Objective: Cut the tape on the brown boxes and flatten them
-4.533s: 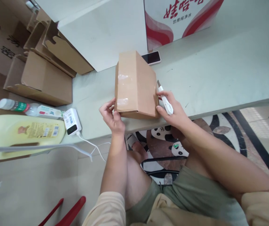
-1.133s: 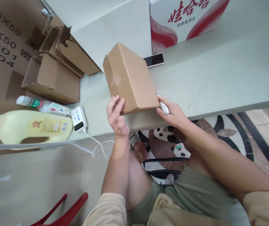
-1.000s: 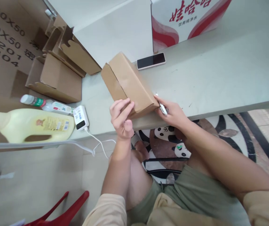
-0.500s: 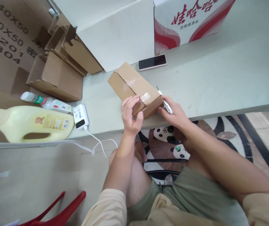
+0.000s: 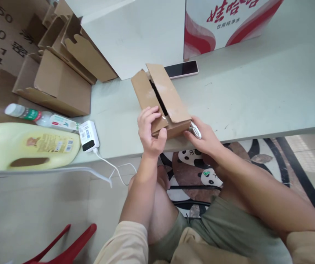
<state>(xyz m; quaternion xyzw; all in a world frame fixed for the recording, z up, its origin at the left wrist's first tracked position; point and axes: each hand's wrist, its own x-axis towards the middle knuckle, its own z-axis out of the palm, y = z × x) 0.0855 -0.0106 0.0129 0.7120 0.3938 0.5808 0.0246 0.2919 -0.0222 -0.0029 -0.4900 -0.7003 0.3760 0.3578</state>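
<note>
A small brown cardboard box (image 5: 171, 95) sits tilted at the counter's near edge, its two top flaps parted by a dark gap. Clear tape shows near the front end of the flaps. My left hand (image 5: 151, 132) grips the box's front left corner, fingers on the left flap and thumb at the front side. At the front right corner, my right hand (image 5: 203, 136) is closed around a white-handled cutter (image 5: 196, 130) and touches the box side. The cutter's blade is hidden now, and what lies inside the box cannot be seen.
Behind the box lies a phone (image 5: 184, 69), before a white carton (image 5: 135, 40) and a red-and-white carton (image 5: 223, 25). Leftward are open cardboard boxes (image 5: 64, 86), a plastic bottle (image 5: 43, 116), a yellow jug (image 5: 61, 141) and a white cabled device (image 5: 88, 135). A red chair (image 5: 77, 242) stands below.
The box's top flaps have come apart and lifted, widening the slit into a dark gap. The cutter's thin tip, visible before beside the box, is now out of sight. My view has shifted slightly.
</note>
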